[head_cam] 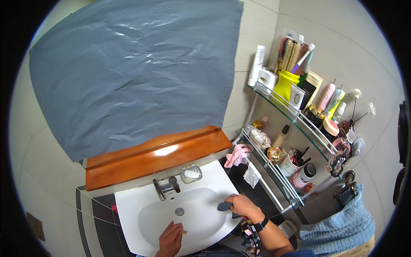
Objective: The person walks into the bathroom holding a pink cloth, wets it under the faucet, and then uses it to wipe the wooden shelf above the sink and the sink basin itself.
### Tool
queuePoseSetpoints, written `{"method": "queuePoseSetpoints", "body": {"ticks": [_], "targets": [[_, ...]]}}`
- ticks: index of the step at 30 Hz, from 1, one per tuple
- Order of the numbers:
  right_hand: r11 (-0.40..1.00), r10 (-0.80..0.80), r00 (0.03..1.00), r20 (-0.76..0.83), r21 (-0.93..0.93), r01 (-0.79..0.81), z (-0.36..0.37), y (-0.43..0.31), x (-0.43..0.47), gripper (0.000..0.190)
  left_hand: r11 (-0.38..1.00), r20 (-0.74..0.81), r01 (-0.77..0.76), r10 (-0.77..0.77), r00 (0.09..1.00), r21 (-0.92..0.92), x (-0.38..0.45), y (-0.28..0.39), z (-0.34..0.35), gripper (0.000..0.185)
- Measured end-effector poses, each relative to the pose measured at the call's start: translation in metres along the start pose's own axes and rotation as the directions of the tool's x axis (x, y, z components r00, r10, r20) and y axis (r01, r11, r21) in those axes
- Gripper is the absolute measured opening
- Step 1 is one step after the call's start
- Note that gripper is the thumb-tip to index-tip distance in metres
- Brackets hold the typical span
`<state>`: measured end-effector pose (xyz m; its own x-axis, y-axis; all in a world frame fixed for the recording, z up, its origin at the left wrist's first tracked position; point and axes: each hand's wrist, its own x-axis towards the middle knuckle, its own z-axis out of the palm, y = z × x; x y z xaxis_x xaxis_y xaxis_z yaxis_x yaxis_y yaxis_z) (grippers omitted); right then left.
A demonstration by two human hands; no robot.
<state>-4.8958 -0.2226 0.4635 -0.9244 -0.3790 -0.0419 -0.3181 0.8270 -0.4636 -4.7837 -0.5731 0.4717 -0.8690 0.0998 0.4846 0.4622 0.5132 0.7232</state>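
Observation:
My right hand point(244, 205), with a black band on its wrist, grips a dark grey cloth point(224, 206) over the right rim of the white washbasin point(212, 178). Part of the cloth hangs below the fingers. Above the basin's front part is my left hand point(171, 238), its fingers close together. A small tan thing point(183, 232) shows beside those fingers; whether they hold it I cannot tell. The metal faucet point(166, 187) stands at the back of the basin, and the round drain point(179, 211) lies uncovered by water.
A grey soap dish point(191, 174) with soap sits behind the faucet. Above runs an orange wooden ledge point(160, 157) under a grey sheet point(135, 74). Glass shelves point(289, 117) crowded with toiletries stand at right, near my right arm. A blue towel point(340, 221) hangs lower right.

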Motion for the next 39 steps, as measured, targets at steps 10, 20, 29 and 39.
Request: {"method": "queuePoseSetpoints", "body": {"ticks": [10,20,29,39], "targets": [[0.979,0.159,0.987,0.03,0.122,-0.162,0.034,0.039,-0.076,0.038,0.697,0.182,-0.674,0.65,0.738,0.246,0.26,0.042,0.085,0.024],[0.969,0.127,0.987,-0.095,0.226,-0.102,0.025,0.034,-0.082,0.038,0.551,0.522,-0.669,0.425,0.74,0.499,0.38,-0.008,0.147,0.009],[0.961,0.138,0.983,-0.119,0.256,-0.104,0.033,0.044,-0.085,0.039,0.404,0.497,-0.761,0.584,0.642,0.507,0.375,-0.023,0.148,0.029],[0.959,0.111,0.984,-0.142,0.273,-0.069,0.035,0.04,-0.081,0.039,0.552,0.466,-0.657,0.464,0.753,0.514,0.372,-0.007,0.138,0.024]]}}
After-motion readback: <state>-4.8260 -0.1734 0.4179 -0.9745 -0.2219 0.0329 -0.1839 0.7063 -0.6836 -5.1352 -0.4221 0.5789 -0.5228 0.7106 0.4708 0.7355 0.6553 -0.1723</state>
